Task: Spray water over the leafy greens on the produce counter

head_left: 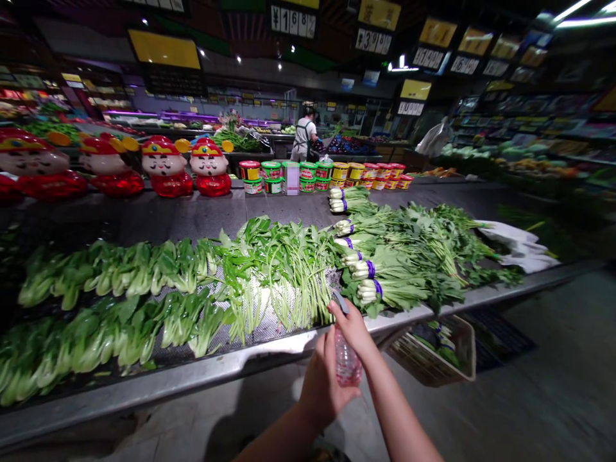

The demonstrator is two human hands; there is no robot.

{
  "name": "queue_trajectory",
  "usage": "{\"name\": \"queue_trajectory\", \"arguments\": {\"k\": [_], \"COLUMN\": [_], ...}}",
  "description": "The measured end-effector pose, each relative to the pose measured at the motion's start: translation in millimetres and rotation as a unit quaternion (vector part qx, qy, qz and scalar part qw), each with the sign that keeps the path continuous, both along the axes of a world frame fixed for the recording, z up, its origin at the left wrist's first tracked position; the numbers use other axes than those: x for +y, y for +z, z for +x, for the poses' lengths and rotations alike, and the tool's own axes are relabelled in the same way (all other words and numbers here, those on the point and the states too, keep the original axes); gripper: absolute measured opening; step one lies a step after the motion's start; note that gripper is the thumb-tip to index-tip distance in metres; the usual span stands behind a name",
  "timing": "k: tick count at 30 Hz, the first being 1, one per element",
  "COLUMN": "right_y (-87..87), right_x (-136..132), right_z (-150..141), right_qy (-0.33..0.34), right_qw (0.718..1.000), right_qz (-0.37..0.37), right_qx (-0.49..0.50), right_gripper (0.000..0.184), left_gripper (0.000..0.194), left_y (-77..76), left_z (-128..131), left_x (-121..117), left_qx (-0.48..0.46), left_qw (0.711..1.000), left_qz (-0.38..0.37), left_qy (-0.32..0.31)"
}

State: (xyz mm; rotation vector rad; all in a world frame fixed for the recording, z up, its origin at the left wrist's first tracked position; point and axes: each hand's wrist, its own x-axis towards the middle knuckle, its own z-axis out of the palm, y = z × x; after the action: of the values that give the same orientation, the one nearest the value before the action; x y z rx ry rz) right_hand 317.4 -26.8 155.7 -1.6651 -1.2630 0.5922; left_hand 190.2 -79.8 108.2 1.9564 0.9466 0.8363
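Spray bottle (348, 360) held; greens (293, 256) laid out

Left hand (319, 382) closed round it, right hand (355, 328) gripping its top, between five and six o'clock; bok choy (139, 327) toward eight looks wetted; how much remains, I cannot tell.

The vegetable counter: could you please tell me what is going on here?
A person stands at the counter and holds a clear bottle near its front edge. The left hand supports the bottle's body, and the right hand grips it higher up, at the grey top. On the counter, short leafy greens lie in rows at left, loose long-stemmed greens in the middle, and bunches with purple bands at right.
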Motion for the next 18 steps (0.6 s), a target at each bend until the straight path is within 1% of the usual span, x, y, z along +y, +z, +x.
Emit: {"name": "queue_trajectory", "arguments": {"k": [6,12,15,18], "right_y": [-1.2,-8.0,-7.6,-2.5], "right_x": [6.8,11.7,13.6,15.4], "right_z": [-5.3,-7.0,-7.5,-9.6], "right_qy": [0.007,0.018,0.021,0.03], "right_qw": [0.999,0.998,0.999,0.999], "right_qz": [-0.017,-0.024,-0.017,0.003], "right_qx": [-0.03,-0.051,-0.047,-0.031], "right_gripper": [0.039,0.04,0.04,0.039], "left_gripper": [0.115,0.119,0.118,0.115], "left_y": [5.4,1.0,3.0,7.3], "left_z": [-4.0,-4.0,-5.0,-6.8], "left_x": [3.2,4.0,6.0,9.1], "left_qx": [-0.002,-0.006,0.002,0.004], "left_qw": [1.0,0.999,0.999,1.0], "left_qz": [-0.011,-0.039,-0.033,-0.004], "left_qy": [0.01,0.009,0.011,0.021]}}
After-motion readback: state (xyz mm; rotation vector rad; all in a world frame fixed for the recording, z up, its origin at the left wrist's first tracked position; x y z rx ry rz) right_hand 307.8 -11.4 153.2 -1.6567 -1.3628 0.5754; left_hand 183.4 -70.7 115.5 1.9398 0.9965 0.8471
